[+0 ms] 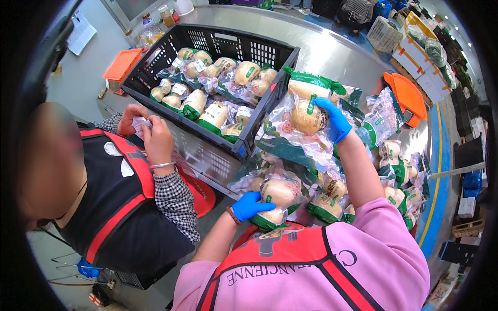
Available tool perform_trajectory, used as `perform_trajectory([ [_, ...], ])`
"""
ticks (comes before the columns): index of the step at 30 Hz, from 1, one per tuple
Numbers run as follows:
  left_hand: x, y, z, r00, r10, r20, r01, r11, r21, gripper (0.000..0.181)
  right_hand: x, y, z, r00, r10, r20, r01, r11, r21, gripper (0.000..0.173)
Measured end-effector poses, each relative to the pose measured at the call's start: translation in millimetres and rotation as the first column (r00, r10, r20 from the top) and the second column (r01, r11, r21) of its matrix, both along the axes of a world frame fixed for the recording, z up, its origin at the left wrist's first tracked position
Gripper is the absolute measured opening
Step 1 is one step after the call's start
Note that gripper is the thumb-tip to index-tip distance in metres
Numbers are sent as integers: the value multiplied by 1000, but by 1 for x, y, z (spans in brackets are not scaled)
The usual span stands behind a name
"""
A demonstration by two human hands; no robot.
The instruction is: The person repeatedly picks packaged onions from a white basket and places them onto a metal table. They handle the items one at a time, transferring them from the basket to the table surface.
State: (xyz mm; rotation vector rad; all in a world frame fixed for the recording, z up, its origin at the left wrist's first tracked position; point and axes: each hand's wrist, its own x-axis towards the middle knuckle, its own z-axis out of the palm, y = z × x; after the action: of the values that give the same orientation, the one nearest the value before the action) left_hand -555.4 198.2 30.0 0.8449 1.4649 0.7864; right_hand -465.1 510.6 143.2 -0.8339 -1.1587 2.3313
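Observation:
My left hand [251, 207], in a blue glove, holds a plastic bag of pale lotus root pieces [278, 192] with a green base, close to my apron. Farther out, my right hand [335, 119], also blue-gloved, has its fingers on the right side of another bagged lotus root [309, 116]; its palm side is hidden. Around and under both lie more printed bags of lotus root [328, 200] on the steel table. Left of them stands a black slotted plastic crate [249, 134] with rows of such bags, several bearing white labels.
A co-worker stands at the left, fingering a small piece of clear film above the table's edge. An orange scale [406, 97] stands at the right, another orange device [122, 66] beyond the crate's left end. Jars [166, 16] stand behind the crate; white boxes [428, 72] are stacked far right.

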Motion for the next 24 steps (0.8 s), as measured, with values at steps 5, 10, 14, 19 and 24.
perform_trajectory([
  [5, 25, -9, -7, 964, 128, 234, -148, 986, 73, 48, 39, 0, 3, 997, 66, -42, -69, 995, -68, 41],
  [10, 59, -31, -1, 906, 253, 338, -301, 948, 99, 49, 93, 6, 2, 993, 58, -100, -65, 995, -72, 44],
  [14, 83, -39, 7, 738, 489, 466, -586, 806, 82, 53, 155, 17, 8, 993, 14, -121, -16, 1000, -18, 42],
  [19, 94, -31, 10, 462, 567, 682, -719, 690, -86, 53, 234, 29, 2, 984, -176, -11, 176, 976, 129, 39],
  [24, 123, -13, 2, 435, 496, 752, -619, 771, -151, 73, 340, 45, 18, 802, -598, 0, 370, 497, 785, 46],
])
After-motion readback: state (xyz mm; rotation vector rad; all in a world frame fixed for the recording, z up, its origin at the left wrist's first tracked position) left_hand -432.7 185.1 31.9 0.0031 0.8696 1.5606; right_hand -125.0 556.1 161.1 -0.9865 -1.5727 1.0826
